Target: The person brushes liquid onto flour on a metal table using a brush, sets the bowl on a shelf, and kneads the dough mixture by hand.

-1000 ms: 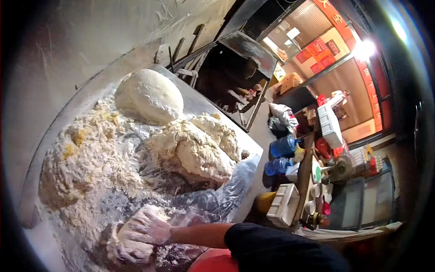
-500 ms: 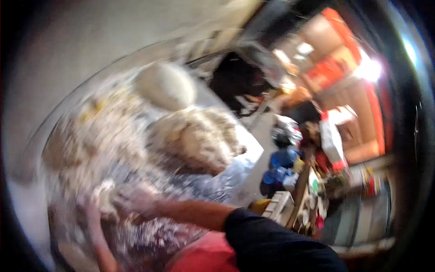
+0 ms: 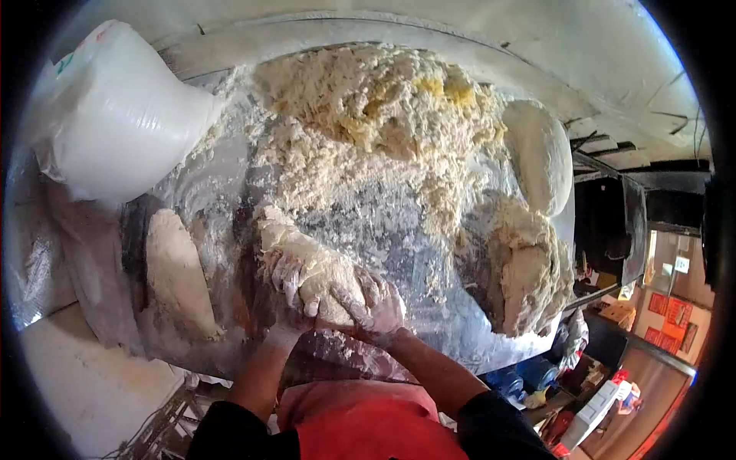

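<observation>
Both floury hands grip one lump of dough point(image 3: 322, 277) near the front edge of the floured table point(image 3: 437, 264). My left hand point(image 3: 287, 295) has its fingers curled over the lump's left side. On the right side, my right hand point(image 3: 372, 303) presses with bent fingers. A long smooth piece of dough point(image 3: 178, 272) lies to the left. Beyond the hands spreads a crumbly mass of flour and dough point(image 3: 376, 107) with yellow patches. At the right are a smooth dough mound point(image 3: 538, 157) and a rough dough pile point(image 3: 529, 268).
A big white sack point(image 3: 126, 115) stands at the table's back left. A wall runs along the far side. To the right are a dark open cabinet point(image 3: 606, 230), blue bottles point(image 3: 529, 374) and a white crate point(image 3: 594, 418). The red apron point(image 3: 376, 425) is close to the front edge.
The view has swung left, bringing the white sack and long dough piece into sight. The left hand has come into view and now holds the lump together with the right hand.
</observation>
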A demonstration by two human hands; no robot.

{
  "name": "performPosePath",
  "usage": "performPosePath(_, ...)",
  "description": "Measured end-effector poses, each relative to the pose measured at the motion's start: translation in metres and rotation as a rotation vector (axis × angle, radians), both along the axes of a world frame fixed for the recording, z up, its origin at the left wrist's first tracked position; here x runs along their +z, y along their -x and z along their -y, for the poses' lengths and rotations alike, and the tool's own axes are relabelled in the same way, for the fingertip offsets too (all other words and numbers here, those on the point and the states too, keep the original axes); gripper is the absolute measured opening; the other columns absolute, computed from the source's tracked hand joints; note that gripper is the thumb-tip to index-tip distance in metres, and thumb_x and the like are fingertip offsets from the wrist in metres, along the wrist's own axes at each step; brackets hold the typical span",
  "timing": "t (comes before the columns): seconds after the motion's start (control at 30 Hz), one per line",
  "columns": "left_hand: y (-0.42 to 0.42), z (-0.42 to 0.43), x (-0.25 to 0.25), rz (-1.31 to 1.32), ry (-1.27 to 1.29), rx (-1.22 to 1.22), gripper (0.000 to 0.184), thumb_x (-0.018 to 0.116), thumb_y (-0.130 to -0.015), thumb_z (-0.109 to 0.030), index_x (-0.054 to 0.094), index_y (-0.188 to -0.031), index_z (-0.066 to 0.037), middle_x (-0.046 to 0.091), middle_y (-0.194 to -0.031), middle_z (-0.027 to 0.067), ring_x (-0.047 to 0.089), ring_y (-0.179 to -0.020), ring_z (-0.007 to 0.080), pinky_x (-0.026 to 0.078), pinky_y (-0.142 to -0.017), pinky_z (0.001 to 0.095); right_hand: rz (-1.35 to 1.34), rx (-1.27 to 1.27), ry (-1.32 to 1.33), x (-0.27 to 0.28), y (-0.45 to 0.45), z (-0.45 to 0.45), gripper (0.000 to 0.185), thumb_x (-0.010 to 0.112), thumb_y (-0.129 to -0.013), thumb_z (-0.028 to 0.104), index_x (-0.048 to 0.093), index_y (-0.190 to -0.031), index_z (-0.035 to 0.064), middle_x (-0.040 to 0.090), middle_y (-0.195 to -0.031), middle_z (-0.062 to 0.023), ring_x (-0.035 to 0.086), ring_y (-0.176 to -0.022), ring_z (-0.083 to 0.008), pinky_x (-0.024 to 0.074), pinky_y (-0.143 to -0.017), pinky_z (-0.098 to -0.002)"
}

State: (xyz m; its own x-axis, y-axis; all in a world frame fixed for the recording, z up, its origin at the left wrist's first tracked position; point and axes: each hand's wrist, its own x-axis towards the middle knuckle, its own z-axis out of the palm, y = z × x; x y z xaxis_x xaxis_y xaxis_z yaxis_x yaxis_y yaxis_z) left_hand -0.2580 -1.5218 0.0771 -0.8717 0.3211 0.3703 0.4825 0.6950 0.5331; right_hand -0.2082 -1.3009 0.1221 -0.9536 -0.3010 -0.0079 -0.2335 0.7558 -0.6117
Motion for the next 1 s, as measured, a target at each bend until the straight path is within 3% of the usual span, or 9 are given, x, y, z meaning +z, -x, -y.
performPosePath(0.23, 0.106, -0.042, 0.016, 0.069, 0.020, -0.076, 0.066, 0.062, -0.094, -0.054, 0.053, -0.142, -0.010, 0.049, -0.146, 0.0188, 0.044, -0.138, 0.0398, 0.030, -0.117, 0.0584, 0.268, -0.304, 0.328, 0.009, 0.056, -0.010, 0.114, 0.091, -0.066, 0.055, 0.036, -0.157, 0.0126, 0.050, -0.145, -0.0246, 0.059, -0.123, -0.0389, 0.0527, -0.103, -0.0494)
performPosePath(0.3, 0.140, -0.055, 0.028, 0.093, 0.194, -0.304, 0.073, 0.061, -0.092, -0.061, 0.050, -0.148, -0.016, 0.046, -0.151, 0.0197, 0.042, -0.141, 0.0391, 0.029, -0.119, 0.0573, 0.772, -0.499, 0.974, 0.035, 0.072, -0.013, 0.090, 0.078, -0.086, 0.046, 0.036, -0.155, 0.0057, 0.061, -0.132, -0.0183, 0.061, -0.118, -0.0270, 0.0530, -0.100, -0.0429)
performPosePath(0.4, 0.137, -0.071, 0.100, 0.508, -0.164, -0.039, 0.073, 0.058, -0.096, -0.060, 0.043, -0.153, -0.017, 0.040, -0.157, 0.0230, 0.034, -0.147, 0.0432, 0.028, -0.121, 0.0523, 0.692, -0.507, 0.898, 0.028, 0.039, -0.020, 0.067, 0.059, -0.098, 0.042, 0.045, -0.147, -0.0027, 0.063, -0.131, -0.0190, 0.058, -0.121, -0.0266, 0.0463, -0.104, -0.0449)
performPosePath(0.5, 0.082, -0.065, 0.064, 0.455, 0.305, 0.050, 0.088, 0.054, -0.094, -0.070, 0.033, -0.159, -0.014, 0.022, -0.166, 0.0228, 0.020, -0.153, 0.0429, 0.018, -0.125, 0.0524, 0.876, -0.529, 0.858, 0.004, -0.005, -0.034, 0.068, 0.070, -0.095, 0.034, 0.045, -0.149, 0.0002, 0.060, -0.134, -0.0197, 0.057, -0.123, -0.0285, 0.0540, -0.097, -0.0423)
performPosePath(0.73, 0.028, -0.114, 0.007, 0.591, -0.161, 0.252, 0.103, 0.068, -0.091, -0.055, 0.009, -0.164, -0.013, 0.017, -0.165, 0.0262, 0.019, -0.152, 0.0458, 0.024, -0.123, 0.0569, 0.328, -0.639, 0.563, 0.001, 0.050, -0.043, 0.096, 0.073, -0.090, 0.041, 0.020, -0.163, 0.0086, 0.015, -0.168, -0.0227, 0.049, -0.132, -0.0353, 0.0495, -0.106, -0.0482)
performPosePath(0.83, 0.025, -0.123, -0.020, 0.336, 0.426, 0.260, 0.093, 0.065, -0.087, -0.059, 0.030, -0.160, -0.013, 0.026, -0.164, 0.0228, 0.028, -0.148, 0.0469, 0.031, -0.118, 0.0589, -0.220, -0.284, -0.318, -0.052, 0.077, -0.027, 0.082, 0.063, -0.096, 0.043, 0.027, -0.161, 0.0085, 0.037, -0.157, -0.0286, 0.062, -0.090, -0.0290, 0.0595, -0.076, -0.0380)
performPosePath(0.87, 0.032, -0.118, -0.026, 0.346, 0.495, 0.248, 0.086, 0.064, -0.087, -0.056, 0.038, -0.157, -0.014, 0.029, -0.162, 0.0224, 0.029, -0.148, 0.0475, 0.030, -0.117, 0.0593, 0.128, -0.480, -0.101, -0.011, 0.099, -0.014, 0.075, 0.064, -0.097, 0.036, 0.033, -0.159, 0.0092, 0.052, -0.133, -0.0257, 0.058, -0.078, -0.0235, 0.0559, -0.065, -0.0344)
performPosePath(0.97, 0.054, -0.106, -0.043, 0.441, 0.411, 0.159, 0.069, 0.060, -0.089, -0.048, 0.052, -0.148, -0.012, 0.037, -0.159, 0.0230, 0.029, -0.148, 0.0473, 0.026, -0.118, 0.0603, -0.600, -0.297, -0.503, -0.098, 0.107, -0.031, 0.060, 0.065, -0.097, 0.028, 0.045, -0.152, 0.0117, 0.056, -0.066, -0.0078, 0.051, -0.059, -0.0122, 0.0483, -0.050, -0.0302)
performPosePath(1.0, 0.067, -0.104, -0.046, 0.383, 0.159, 0.187, 0.069, 0.060, -0.089, -0.046, 0.051, -0.149, -0.012, 0.038, -0.158, 0.0230, 0.030, -0.147, 0.0470, 0.026, -0.118, 0.0603, -0.562, -0.234, -0.383, -0.099, 0.118, -0.039, 0.060, 0.059, -0.095, 0.021, 0.042, -0.152, 0.0156, 0.057, -0.098, -0.0193, 0.059, -0.073, -0.0259, 0.0503, -0.072, -0.0423)
